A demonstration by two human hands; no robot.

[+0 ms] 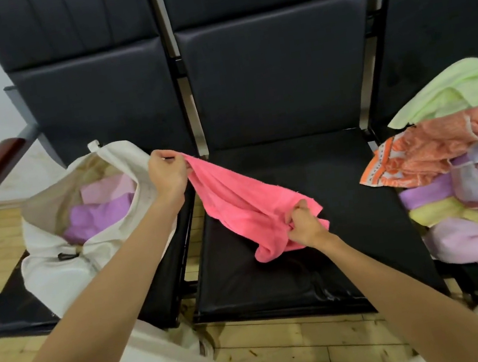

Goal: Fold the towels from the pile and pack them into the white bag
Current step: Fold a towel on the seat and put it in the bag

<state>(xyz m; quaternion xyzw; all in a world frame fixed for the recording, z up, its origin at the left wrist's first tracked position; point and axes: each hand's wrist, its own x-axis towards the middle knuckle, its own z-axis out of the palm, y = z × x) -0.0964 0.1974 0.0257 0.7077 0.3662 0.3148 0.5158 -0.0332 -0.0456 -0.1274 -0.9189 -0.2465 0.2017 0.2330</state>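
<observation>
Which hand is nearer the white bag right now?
Left. The left hand pinches the pink towel right at the bag's rim; the right hand grips the towel over the middle seat, well away.

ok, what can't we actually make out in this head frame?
- White bag: the head view shows only the top lilac and pale pink towels; its walls hide anything beneath.
- Towel pile: the right frame edge cuts it off, so the count is unknown.
- Pink towel: bunched between left hand and right hand, so its fold state is unclear.
- Right hand's fingers: buried in the cloth.
</observation>
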